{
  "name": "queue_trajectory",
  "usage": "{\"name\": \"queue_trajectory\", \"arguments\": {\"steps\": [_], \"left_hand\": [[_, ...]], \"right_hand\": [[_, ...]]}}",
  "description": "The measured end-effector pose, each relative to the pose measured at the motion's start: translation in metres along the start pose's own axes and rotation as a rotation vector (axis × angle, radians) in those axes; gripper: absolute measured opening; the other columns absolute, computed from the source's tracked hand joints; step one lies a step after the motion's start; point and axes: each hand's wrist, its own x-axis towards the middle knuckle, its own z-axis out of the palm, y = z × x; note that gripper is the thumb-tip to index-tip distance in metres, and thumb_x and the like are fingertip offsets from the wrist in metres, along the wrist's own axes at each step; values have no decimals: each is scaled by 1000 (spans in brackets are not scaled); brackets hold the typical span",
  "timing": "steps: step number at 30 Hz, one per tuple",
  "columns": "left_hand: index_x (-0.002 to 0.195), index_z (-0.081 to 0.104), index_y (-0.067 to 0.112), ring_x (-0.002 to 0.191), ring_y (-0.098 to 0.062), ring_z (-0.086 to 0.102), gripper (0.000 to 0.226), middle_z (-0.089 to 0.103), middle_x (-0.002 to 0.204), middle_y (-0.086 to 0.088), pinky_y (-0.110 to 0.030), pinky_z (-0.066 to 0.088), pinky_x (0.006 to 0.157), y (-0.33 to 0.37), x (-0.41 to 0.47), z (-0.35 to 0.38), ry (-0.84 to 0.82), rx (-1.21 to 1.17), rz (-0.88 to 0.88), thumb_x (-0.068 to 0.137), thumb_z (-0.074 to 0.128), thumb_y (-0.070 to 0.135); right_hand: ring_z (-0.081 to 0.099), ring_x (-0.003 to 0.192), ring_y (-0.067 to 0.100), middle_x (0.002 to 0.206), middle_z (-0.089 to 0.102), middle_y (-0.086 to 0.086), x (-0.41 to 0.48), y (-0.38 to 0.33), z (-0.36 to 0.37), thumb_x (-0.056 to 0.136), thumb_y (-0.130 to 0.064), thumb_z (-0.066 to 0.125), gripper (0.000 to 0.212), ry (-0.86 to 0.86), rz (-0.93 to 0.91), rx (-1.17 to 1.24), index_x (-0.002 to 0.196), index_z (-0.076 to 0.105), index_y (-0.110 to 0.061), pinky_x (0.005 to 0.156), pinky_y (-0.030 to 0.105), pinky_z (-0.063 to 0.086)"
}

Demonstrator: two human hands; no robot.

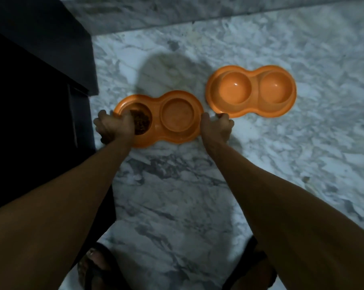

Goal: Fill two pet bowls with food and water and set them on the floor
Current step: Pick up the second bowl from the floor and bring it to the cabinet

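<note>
- Two orange double pet bowls sit on a grey-and-white marble floor (177, 195), seen from above.
- The near bowl (156, 118) lies at the middle of the frame. Its left well holds dark brown kibble (141, 123); its right well looks orange and bare, and I cannot tell whether it holds water.
- The left hand (112, 126) grips the left end of the near bowl, fingers curled over the rim and into the kibble well.
- The right hand (216, 127) clasps the right end of the same bowl, thumb against its edge, fingers bent down on the far side.
- The far bowl (251, 91) rests right of centre and higher in the frame, just beside the near bowl's right end; both its wells look glossy, with no kibble showing.
- A dark cabinet (41, 80) fills the left and upper left of the frame.
- Two feet in dark sandals (93, 266) show at the bottom edge.
</note>
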Motion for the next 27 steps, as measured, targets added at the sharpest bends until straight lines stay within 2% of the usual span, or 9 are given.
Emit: {"name": "queue_trajectory", "arguments": {"steps": [2, 5, 10, 12, 15, 19, 23, 27], "left_hand": [[141, 44, 12, 134, -29, 41, 58, 44, 143, -10, -47, 31, 109, 22, -18, 7, 21, 65, 172, 88, 53, 35], [136, 50, 15, 132, -26, 42, 52, 50, 138, -8, -42, 28, 110, 53, -48, 36, -27, 112, 476, 89, 53, 37], [135, 49, 8, 135, -31, 38, 61, 52, 138, -14, -43, 25, 110, 99, -92, 108, -213, 303, 624, 91, 49, 51], [135, 47, 5, 136, -33, 36, 69, 50, 140, -19, -45, 25, 111, 110, -100, 134, -281, 374, 588, 90, 49, 56], [136, 44, 2, 137, -37, 36, 77, 48, 141, -22, -46, 29, 110, 119, -104, 160, -318, 470, 483, 85, 56, 58], [133, 47, 1, 133, -39, 39, 57, 48, 139, -22, -46, 35, 106, 126, -108, 172, -315, 579, 519, 90, 58, 38], [127, 52, -1, 125, -42, 49, 49, 56, 132, -23, -44, 46, 98, 138, -115, 157, -354, 476, 427, 87, 62, 27], [124, 52, -5, 120, -40, 54, 47, 57, 128, -23, -40, 46, 86, 156, -137, 112, -386, 286, 365, 87, 63, 22]], "right_hand": [[52, 116, 38, 127, 47, 17, 20, -3, -24, 86, -35, 62, 46, 65, -7, -7, 118, 55, -4, 90, 41, 44], [48, 122, 40, 133, 44, 19, 58, -4, -67, 88, -35, 59, 48, 158, -11, -77, 122, 51, -1, 91, 45, 43], [42, 126, 44, 140, 34, 20, 127, 4, -122, 86, -41, 59, 68, 203, 77, -103, 136, 35, -1, 101, 52, 41], [43, 125, 44, 142, 32, 20, 149, 8, -133, 84, -44, 62, 77, 164, 111, -73, 140, 29, -2, 100, 56, 43], [45, 124, 43, 143, 33, 20, 170, 17, -140, 84, -44, 66, 80, 106, 100, -50, 141, 27, -3, 99, 56, 46], [54, 113, 36, 132, 45, 20, 178, 25, -144, 84, -36, 66, 64, 68, 37, -15, 132, 39, -4, 95, 52, 51], [56, 109, 32, 126, 52, 15, 164, 19, -161, 84, -34, 65, 53, 71, 52, 25, 127, 47, -7, 94, 48, 51], [56, 111, 33, 113, 53, 11, 135, -6, -194, 81, -35, 66, 56, 65, 57, 70, 127, 50, -9, 93, 49, 52]]}}
